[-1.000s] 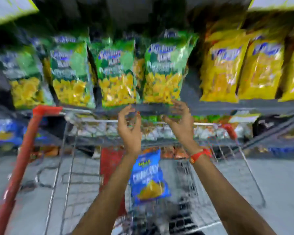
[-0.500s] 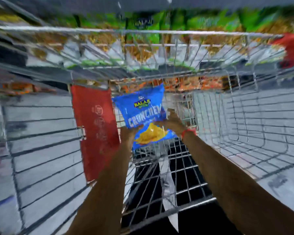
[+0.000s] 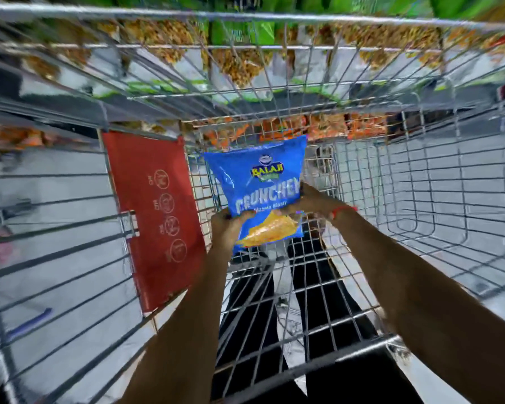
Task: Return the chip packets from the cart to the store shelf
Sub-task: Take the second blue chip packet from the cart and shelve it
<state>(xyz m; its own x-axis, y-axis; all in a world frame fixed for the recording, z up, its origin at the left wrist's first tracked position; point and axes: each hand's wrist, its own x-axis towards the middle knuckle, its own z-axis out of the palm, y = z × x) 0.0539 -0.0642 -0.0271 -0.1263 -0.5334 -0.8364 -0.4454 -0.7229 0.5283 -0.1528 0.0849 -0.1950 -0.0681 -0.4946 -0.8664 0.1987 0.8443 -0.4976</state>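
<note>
Down inside the wire cart (image 3: 420, 199), both hands are closed on the blue chip packet (image 3: 257, 182). The left hand (image 3: 226, 225) pinches its lower left corner and the right hand (image 3: 315, 201) clamps its right edge, thumb across the front. Half a second ago the grip looked the same; since then the packet has come closer and sits more upright, label facing up. A second ago both hands were empty at the shelf. A red wristband (image 3: 343, 209) circles the right wrist. A red panel (image 3: 155, 211) leans just left of the packet. Beyond the cart's far wall, shelved packets (image 3: 239, 62) blur.
</note>
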